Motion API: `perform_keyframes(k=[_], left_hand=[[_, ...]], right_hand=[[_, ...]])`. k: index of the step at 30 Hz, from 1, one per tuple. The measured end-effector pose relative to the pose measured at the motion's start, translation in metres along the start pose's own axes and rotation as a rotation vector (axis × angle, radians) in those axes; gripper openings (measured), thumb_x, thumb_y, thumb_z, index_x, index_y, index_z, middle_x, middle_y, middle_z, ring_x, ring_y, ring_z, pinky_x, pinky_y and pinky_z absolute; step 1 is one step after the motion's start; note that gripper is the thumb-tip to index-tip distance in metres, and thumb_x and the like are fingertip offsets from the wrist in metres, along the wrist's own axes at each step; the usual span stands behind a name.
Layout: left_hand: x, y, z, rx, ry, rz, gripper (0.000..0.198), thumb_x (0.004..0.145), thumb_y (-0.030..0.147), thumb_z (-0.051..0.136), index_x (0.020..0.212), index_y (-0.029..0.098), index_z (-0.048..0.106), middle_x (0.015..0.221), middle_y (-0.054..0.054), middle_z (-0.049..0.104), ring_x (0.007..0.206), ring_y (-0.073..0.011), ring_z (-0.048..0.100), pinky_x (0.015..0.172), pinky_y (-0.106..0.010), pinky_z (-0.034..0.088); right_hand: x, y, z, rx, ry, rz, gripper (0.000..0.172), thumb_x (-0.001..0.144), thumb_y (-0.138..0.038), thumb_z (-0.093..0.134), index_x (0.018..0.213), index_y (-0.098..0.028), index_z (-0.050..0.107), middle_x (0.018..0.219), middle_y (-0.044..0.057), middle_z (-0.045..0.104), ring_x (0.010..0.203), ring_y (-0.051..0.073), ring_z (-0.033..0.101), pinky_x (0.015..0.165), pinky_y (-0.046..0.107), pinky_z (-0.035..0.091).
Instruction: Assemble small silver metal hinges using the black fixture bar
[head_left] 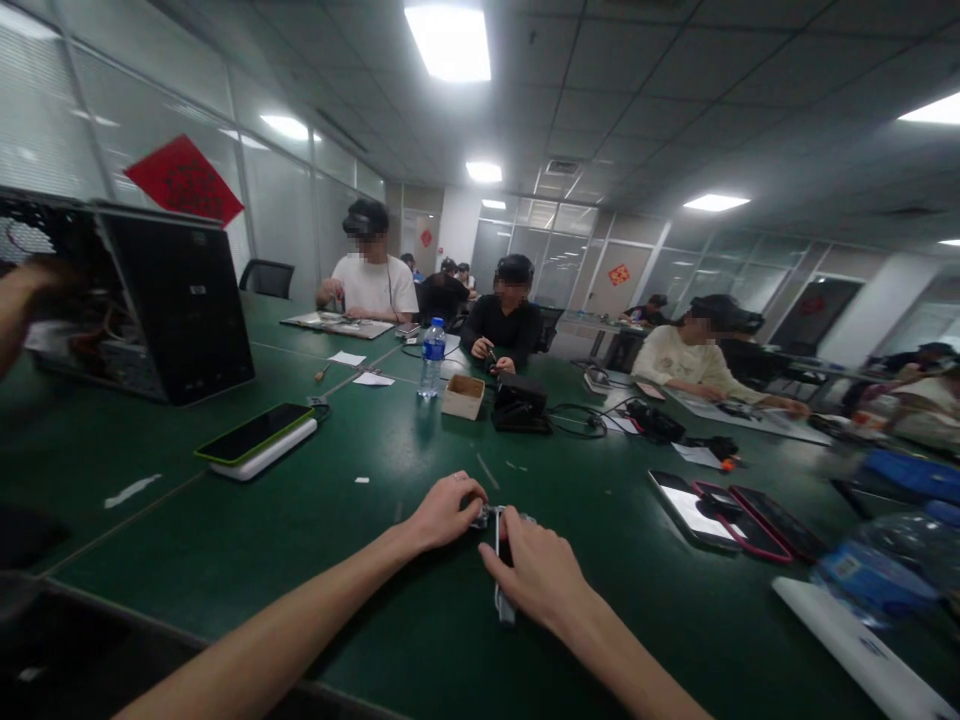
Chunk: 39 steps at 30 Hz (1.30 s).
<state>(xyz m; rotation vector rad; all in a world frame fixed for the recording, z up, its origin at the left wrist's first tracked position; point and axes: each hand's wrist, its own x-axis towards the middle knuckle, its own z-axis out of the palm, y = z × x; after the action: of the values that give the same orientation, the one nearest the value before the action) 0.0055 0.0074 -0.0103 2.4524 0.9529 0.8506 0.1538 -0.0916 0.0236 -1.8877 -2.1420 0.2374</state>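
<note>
Both my hands rest low in the middle of the green table [315, 520]. My left hand [444, 512] is curled, its fingertips pinching the top of a small metal and black part [501, 560] that lies on the table. My right hand [534, 572] is closed over the same part from the right and covers most of it; a silver strip sticks out below the hand. What the part is cannot be made out.
A phone on a white power bank [259, 440] lies to the left, an open computer case [161, 300] behind it. Phones [731, 515] lie to the right, a water bottle [432, 357] and small box [463, 396] farther back. Several people sit at the far side.
</note>
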Motion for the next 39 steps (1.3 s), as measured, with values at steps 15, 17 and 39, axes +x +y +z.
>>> perform_keyframes(k=[15, 17, 39], left_hand=[[-0.003, 0.001, -0.004, -0.018, 0.012, -0.047, 0.018, 0.084, 0.016, 0.048, 0.085, 0.015, 0.067, 0.085, -0.005, 0.062, 0.079, -0.0157, 0.058, 0.071, -0.025, 0.045], [-0.004, 0.000, -0.003, -0.027, 0.026, -0.040, 0.019, 0.084, 0.015, 0.048, 0.086, 0.015, 0.066, 0.085, -0.004, 0.062, 0.078, -0.0153, 0.058, 0.072, -0.025, 0.045], [0.002, -0.001, -0.004, -0.063, 0.080, -0.070, 0.019, 0.084, 0.017, 0.048, 0.083, 0.016, 0.067, 0.078, -0.002, 0.059, 0.068, -0.0131, 0.054, 0.065, -0.024, 0.042]], right_hand=[[-0.033, 0.061, -0.070, -0.072, -0.147, 0.378, 0.030, 0.084, -0.045, 0.047, 0.099, -0.021, 0.057, 0.091, 0.015, 0.066, 0.083, 0.031, 0.064, 0.064, 0.041, 0.046], [-0.028, 0.031, -0.052, -0.017, -0.168, 0.266, 0.032, 0.085, -0.049, 0.045, 0.100, -0.024, 0.056, 0.089, 0.014, 0.066, 0.081, 0.031, 0.064, 0.061, 0.041, 0.046], [0.021, 0.061, -0.031, 0.038, -0.097, 0.352, 0.022, 0.084, -0.037, 0.047, 0.097, -0.019, 0.048, 0.089, 0.008, 0.064, 0.072, 0.020, 0.064, 0.058, 0.027, 0.044]])
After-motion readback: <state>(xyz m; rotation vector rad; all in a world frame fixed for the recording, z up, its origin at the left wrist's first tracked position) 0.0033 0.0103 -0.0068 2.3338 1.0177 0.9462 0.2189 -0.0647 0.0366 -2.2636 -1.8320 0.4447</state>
